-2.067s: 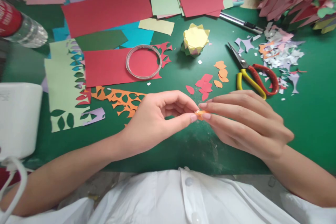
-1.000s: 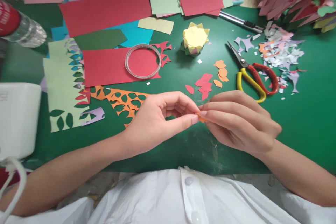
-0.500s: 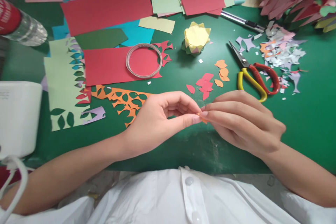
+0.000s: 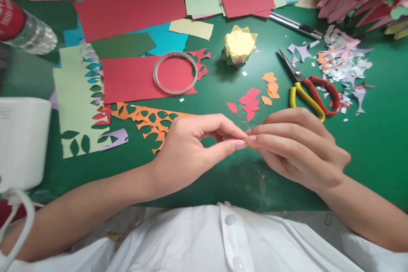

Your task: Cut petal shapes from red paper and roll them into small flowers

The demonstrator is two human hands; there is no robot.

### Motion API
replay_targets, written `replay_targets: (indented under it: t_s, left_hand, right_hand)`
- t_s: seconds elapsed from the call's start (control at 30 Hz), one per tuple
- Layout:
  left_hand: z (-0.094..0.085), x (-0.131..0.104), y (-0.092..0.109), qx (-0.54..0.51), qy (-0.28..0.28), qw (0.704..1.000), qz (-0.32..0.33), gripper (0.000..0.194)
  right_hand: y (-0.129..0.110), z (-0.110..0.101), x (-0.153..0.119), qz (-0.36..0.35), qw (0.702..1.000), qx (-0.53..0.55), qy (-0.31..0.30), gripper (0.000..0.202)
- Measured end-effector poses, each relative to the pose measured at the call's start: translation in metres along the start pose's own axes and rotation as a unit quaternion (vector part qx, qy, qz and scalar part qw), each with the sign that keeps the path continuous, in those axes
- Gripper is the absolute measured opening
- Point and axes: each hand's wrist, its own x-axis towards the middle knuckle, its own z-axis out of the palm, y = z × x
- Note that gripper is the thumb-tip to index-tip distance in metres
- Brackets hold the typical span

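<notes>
Between my fingertips is a small orange paper petal, mostly hidden. My left hand pinches it from the left with thumb and forefinger. From the other side my right hand pinches the same piece, its fingers bunched together. Just beyond the hands lie several loose red paper petals and several orange paper petals. Farther back stands a yellow paper flower with pointed petals. Scissors with one red and one yellow handle rest partly spread near my right hand.
A tape roll lies on red paper. Left are cut-out green paper and orange paper. Paper scraps and a utility knife are right. A bottle and white device edge the left.
Both hands have shifted slightly to the right, and the orange petal between the fingertips has turned so less of it shows. The things on the table have stayed put.
</notes>
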Motion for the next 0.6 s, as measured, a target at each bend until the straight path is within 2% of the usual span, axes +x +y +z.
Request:
replay_targets:
  t_s: [0.2,0.37,0.5,0.6]
  left_hand:
    - [0.0,0.001,0.0,0.004,0.018,1.0,0.007,0.007]
    - [-0.002,0.004,0.0,-0.009,0.018,0.999,-0.027,0.008]
    - [-0.005,0.008,-0.004,-0.116,-0.021,0.988,-0.096,0.007]
    - [-0.006,0.011,-0.01,-0.23,-0.072,0.959,-0.145,0.007]
  right_hand:
    - [0.001,0.003,0.0,0.005,1.0,0.008,0.005,0.014]
    - [-0.001,0.006,0.002,0.074,0.995,0.067,-0.005,0.016]
    - [-0.003,0.006,0.003,0.114,0.987,0.111,-0.006,0.016]
    - [-0.004,0.006,0.003,0.133,0.98,0.147,0.012,0.015]
